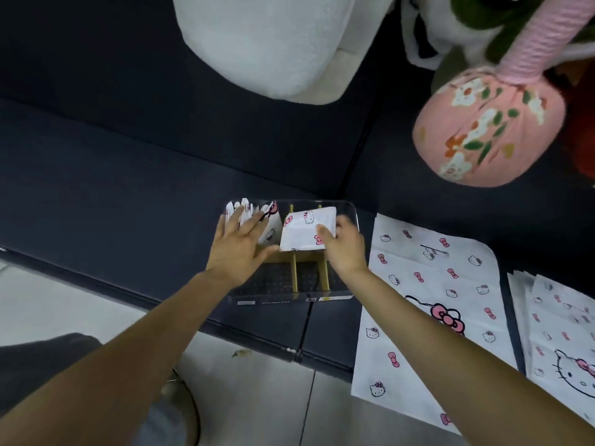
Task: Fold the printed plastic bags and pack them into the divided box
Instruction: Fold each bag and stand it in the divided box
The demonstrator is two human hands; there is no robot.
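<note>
A clear divided box [349,210] with wooden dividers [294,275] stands on the dark sofa seat. Several folded bags [248,207] stand upright in its far left part. My left hand [236,244] lies flat with straight fingers against those folded bags. My right hand [343,244] grips a folded white printed bag [306,230] by its right edge, holding it over the box's middle compartments. A flat unfolded printed bag [428,304] lies on the seat to the right of the box, and more flat bags [560,336] lie at the far right.
A white cushion [267,43] and a pink flowered bundle [486,130] rest on the sofa behind the box. The sofa's front edge [257,336] runs below the box, with light floor tiles [257,397] beneath it.
</note>
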